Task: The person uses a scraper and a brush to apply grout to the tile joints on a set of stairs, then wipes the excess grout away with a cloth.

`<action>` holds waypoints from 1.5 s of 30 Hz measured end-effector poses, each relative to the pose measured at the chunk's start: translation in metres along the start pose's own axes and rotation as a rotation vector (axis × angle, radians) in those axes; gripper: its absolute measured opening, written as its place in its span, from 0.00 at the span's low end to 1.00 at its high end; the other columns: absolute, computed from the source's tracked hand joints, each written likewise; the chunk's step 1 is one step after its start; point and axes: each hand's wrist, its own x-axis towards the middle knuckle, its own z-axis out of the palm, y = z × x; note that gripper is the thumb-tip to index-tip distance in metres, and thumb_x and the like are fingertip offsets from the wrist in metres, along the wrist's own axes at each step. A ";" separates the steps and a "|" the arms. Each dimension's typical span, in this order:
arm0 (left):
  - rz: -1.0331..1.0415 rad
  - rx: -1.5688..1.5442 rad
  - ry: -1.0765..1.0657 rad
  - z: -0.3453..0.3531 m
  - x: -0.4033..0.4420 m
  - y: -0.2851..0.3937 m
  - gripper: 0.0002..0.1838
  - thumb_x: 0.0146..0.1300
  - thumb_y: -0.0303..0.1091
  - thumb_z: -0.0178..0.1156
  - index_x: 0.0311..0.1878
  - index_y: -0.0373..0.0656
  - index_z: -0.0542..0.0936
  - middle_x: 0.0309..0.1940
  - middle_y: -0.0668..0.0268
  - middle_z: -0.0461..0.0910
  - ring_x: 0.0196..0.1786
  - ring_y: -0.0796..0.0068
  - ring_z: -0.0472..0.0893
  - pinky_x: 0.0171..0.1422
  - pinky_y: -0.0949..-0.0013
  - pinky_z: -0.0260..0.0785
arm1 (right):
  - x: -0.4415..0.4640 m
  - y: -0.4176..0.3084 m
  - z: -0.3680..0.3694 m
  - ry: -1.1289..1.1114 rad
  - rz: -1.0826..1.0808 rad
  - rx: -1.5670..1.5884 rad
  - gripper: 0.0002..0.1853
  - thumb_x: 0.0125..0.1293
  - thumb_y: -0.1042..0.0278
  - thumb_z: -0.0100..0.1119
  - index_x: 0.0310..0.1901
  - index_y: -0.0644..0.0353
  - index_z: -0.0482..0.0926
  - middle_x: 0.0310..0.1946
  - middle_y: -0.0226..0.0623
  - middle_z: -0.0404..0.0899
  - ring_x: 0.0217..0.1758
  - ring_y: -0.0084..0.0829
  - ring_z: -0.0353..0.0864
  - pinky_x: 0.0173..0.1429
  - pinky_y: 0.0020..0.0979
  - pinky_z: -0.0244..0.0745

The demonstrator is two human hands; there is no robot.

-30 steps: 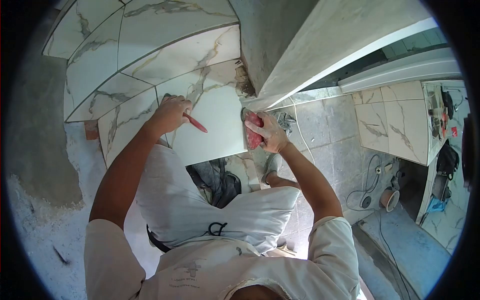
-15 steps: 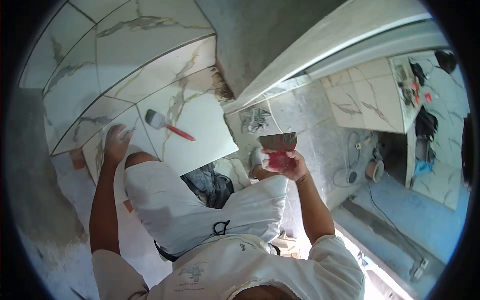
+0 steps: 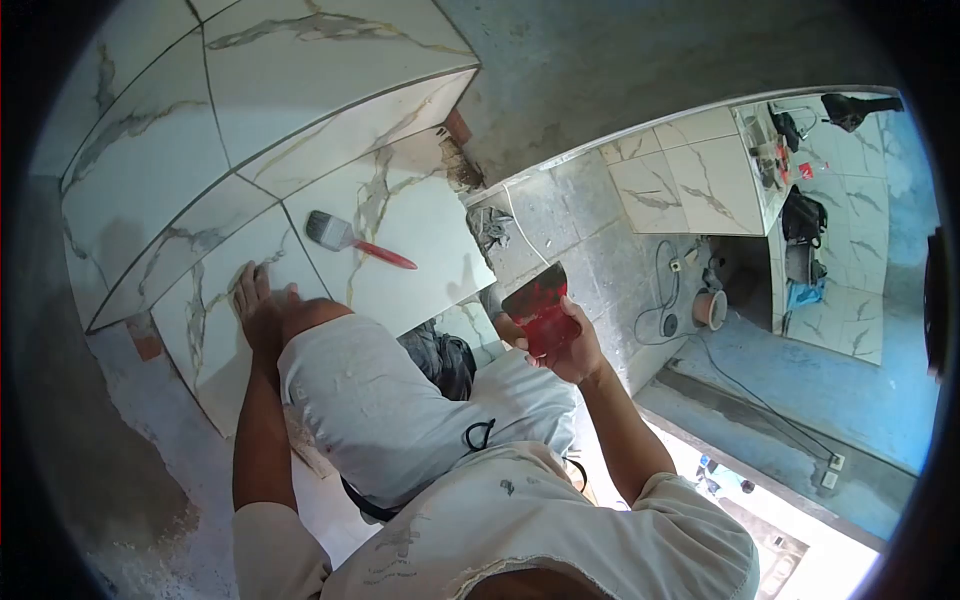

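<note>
Centrally, scraper (image 3: 543, 312) in the right hand (image 3: 570, 352), by its red handle (image 3: 550, 330), between thumb and partly closed fingers; dark blade (image 3: 530, 287) outside the grip, at the end away from the palm. Left hand (image 3: 264, 312) open on tile (image 3: 205, 335), beside the knee (image 3: 322, 315). Brush (image 3: 350, 241) flat on the tilework, between the hands and farther forward, apart from both.

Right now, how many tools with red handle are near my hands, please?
2. The brush lies on the white tile, between your hands; the scraper is in your right hand. Others may be hidden in the clutter on the far counter.
</note>
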 end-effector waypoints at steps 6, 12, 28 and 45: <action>-0.015 -0.044 0.010 -0.004 -0.001 0.002 0.33 0.55 0.47 0.63 0.61 0.39 0.72 0.64 0.53 0.68 0.66 0.51 0.67 0.70 0.51 0.58 | -0.015 0.003 0.034 -0.328 0.024 0.305 0.40 0.60 0.37 0.57 0.65 0.59 0.66 0.57 0.48 0.75 0.51 0.49 0.79 0.50 0.49 0.75; 0.004 -0.007 0.002 -0.001 -0.002 0.001 0.32 0.56 0.47 0.63 0.61 0.39 0.71 0.64 0.53 0.68 0.66 0.51 0.67 0.70 0.52 0.58 | -0.023 -0.005 0.075 -0.546 -0.203 0.294 0.42 0.54 0.45 0.61 0.68 0.57 0.63 0.60 0.49 0.72 0.52 0.51 0.78 0.53 0.50 0.73; 0.018 -0.015 -0.006 0.005 -0.003 -0.004 0.33 0.56 0.47 0.63 0.62 0.39 0.71 0.64 0.52 0.68 0.66 0.48 0.67 0.69 0.47 0.57 | 0.102 -0.030 -0.072 0.591 -0.909 -0.870 0.18 0.62 0.69 0.64 0.54 0.61 0.78 0.47 0.43 0.77 0.44 0.32 0.80 0.50 0.31 0.76; -0.009 0.332 -0.199 0.034 -0.036 -0.027 0.28 0.76 0.40 0.44 0.70 0.29 0.57 0.70 0.44 0.56 0.73 0.46 0.57 0.76 0.51 0.48 | 0.291 0.041 -0.352 0.822 -0.031 -1.105 0.29 0.55 0.50 0.70 0.58 0.49 0.77 0.62 0.47 0.69 0.64 0.50 0.70 0.66 0.43 0.68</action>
